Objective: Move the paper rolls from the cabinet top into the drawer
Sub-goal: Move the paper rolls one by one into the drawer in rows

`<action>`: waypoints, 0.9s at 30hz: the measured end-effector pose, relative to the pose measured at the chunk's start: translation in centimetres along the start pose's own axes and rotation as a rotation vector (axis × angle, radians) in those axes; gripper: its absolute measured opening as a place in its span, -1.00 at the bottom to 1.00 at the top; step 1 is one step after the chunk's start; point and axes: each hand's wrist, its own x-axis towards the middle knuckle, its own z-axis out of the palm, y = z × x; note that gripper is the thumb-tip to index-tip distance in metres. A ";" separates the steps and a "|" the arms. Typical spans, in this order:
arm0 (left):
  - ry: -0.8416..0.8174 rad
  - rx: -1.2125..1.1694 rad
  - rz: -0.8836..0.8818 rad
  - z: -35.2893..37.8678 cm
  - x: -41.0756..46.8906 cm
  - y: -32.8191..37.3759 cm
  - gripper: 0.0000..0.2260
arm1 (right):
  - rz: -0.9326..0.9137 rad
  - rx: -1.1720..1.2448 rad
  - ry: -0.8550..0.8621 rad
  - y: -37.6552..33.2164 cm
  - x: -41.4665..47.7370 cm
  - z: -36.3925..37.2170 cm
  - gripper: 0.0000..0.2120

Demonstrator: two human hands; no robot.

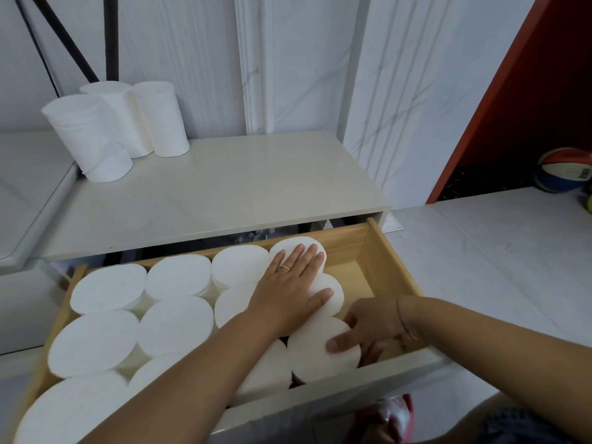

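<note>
Three white paper rolls stand upright at the back left of the beige cabinet top (224, 187): one in front (89, 136), one behind it (117, 113) and one to their right (163, 120). Below, the open wooden drawer (394, 261) is packed with several upright rolls. My left hand (294, 283) lies flat, fingers spread, across the tops of the rolls at the back right. My right hand (365, 334) grips the front-right roll (317, 354), thumb on its top and fingers down its side in the gap by the drawer's right wall.
A bare strip of drawer floor (355, 277) shows along the right wall. Black poles (110, 36) rise behind the rolls on the cabinet. A basketball (563, 169) sits on the floor at the right beside a red panel (499, 91). A red slipper (397, 415) is below the drawer front.
</note>
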 end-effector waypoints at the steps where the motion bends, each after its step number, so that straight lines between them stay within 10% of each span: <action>1: -0.006 -0.012 0.002 -0.1 -0.1 0.0 -0.38 | 0.006 -0.112 0.022 -0.3 -0.3 -0.1 -0.41; 9: 0.134 -0.016 -0.122 -4.4 -4.0 -7.2 -0.40 | -0.180 -0.740 0.501 -8.8 -2.9 -4.4 -0.49; 14: 0.138 0.010 -0.351 -6.7 -6.8 -14.4 -0.42 | -0.591 -0.432 0.687 -17.8 1.9 -5.1 -0.70; 27: 0.312 0.053 -0.582 -4.9 -10.5 -21.6 -0.35 | -1.011 -0.162 0.846 -41.5 13.4 -5.1 -0.15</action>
